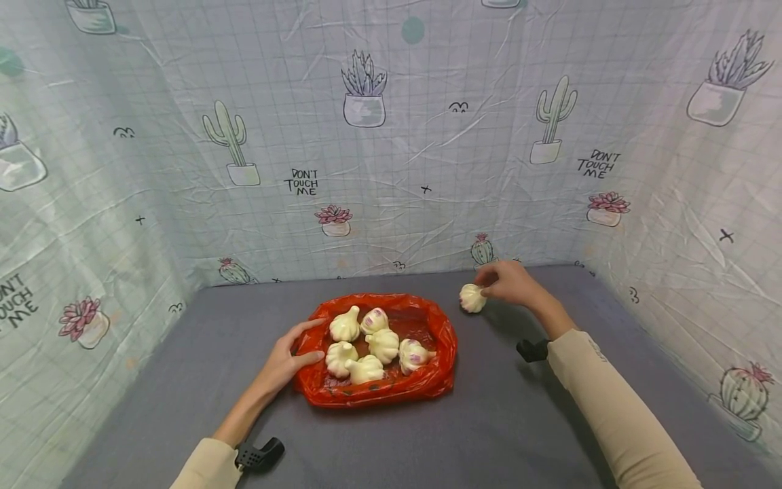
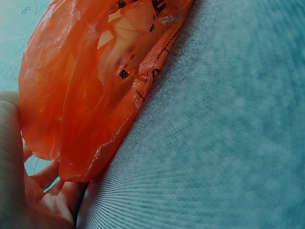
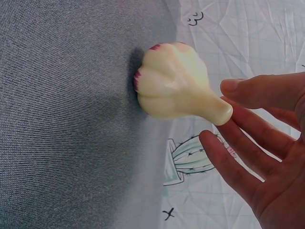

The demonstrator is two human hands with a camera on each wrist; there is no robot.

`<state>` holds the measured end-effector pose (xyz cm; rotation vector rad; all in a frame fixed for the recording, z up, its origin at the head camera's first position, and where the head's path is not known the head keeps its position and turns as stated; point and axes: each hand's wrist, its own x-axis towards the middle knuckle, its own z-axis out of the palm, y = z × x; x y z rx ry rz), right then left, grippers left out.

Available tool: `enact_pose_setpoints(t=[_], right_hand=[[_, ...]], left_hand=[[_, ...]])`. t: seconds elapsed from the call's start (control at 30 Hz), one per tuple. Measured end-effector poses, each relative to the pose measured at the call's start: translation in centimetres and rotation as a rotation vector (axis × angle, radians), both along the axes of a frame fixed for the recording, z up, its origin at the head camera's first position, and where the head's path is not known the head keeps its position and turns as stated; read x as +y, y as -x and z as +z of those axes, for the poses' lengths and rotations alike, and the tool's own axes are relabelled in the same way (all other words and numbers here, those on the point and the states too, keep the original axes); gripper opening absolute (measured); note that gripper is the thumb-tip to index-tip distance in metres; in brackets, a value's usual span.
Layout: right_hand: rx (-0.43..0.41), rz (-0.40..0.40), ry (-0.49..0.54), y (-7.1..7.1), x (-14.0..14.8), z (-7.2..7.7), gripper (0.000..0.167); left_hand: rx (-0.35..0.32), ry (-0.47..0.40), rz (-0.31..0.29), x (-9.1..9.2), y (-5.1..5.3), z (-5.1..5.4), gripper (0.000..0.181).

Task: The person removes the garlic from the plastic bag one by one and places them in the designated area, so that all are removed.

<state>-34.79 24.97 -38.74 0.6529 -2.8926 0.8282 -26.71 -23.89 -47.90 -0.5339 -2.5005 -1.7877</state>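
A red plastic bag [image 1: 449, 346] lies with its mouth spread wide, several white garlic bulbs [image 1: 383, 346] inside it. My left hand [image 1: 286, 360] holds the bag's left end, thumb and fingers around the edge; in the left wrist view the orange-looking plastic [image 2: 81, 95] lies between thumb and fingers. To the right of the bag, a single garlic bulb [image 3: 174, 86] with purple marks rests on the table, stem tilted up. My right hand [image 1: 510, 284] is at that stem, thumb and fingers around it with a slight gap at the thumb [image 3: 238, 88].
A grey cloth-covered table [image 1: 391, 441] spreads under everything. Behind and at both sides hangs a pale curtain [image 1: 391, 156] printed with cacti and potted plants. Dark wrist mounts [image 1: 261, 454] are worn on both arms.
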Motion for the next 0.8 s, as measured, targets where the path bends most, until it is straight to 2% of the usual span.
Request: enact_pose_setpoints(t=[0.2, 0.5, 0.8], right_hand=[[0.001, -0.005, -0.027, -0.4, 0.0, 0.5, 0.026], [0.055, -0.011, -0.055, -1.5, -1.1, 2.0, 0.026], [0.099, 0.06, -0.047, -2.6, -3.0, 3.5, 0.02]], left_hand=[[-0.002, 0.005, 0.004, -0.1, 0.0, -0.2, 0.059], [0.001, 0.006, 0.002, -0.1, 0.1, -0.1, 0.059], [-0.004, 0.01, 0.004, -0.1, 0.0, -0.1, 0.058]])
